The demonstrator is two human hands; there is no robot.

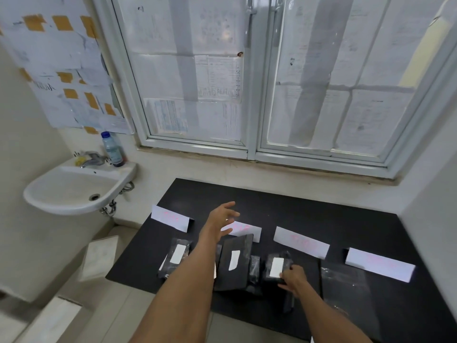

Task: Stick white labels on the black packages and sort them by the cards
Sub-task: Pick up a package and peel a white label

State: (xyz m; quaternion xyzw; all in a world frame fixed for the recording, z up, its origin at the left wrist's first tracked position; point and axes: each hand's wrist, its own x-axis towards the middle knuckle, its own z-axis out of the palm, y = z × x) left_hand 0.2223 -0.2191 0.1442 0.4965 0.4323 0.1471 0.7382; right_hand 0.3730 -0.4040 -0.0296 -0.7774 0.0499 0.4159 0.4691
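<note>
Head view, table: a black table (pixel 309 209) stands under a papered window (pixel 249 78), with a white sink (pixel 71 191) to its left.
Head view, cards: four white cards with pink writing stand in a row across the table. From left to right they are the first card (pixel 170 218), the second card (pixel 243 230), the third card (pixel 301 241) and the fourth card (pixel 379 264). The writing is too blurred to read.
Head view, left package: a black package (pixel 176 258) with a white label (pixel 178 253) lies just near of the first card.
Head view, middle package: a larger black package (pixel 233 263) lies tilted, near of the second card, and carries a white label (pixel 234 260).
Head view, right package: a black package (pixel 275 267) with a white label (pixel 277 266) lies near of the third card.
Head view, fourth spot: a dark glossy package (pixel 346 285) lies near of the fourth card; no label shows on it.
Head view, left hand: the left hand (pixel 221 219) hangs above the table between the first and second cards, fingers spread open, holding nothing.
Head view, right hand: the right hand (pixel 293 277) rests on the near right edge of the right package, fingers curled onto it beside the label. Whether it grips the package or only presses on it, I cannot tell.
Head view, sink ledge: a bottle with a blue cap (pixel 112 149) stands beside the tap (pixel 91 159).
</note>
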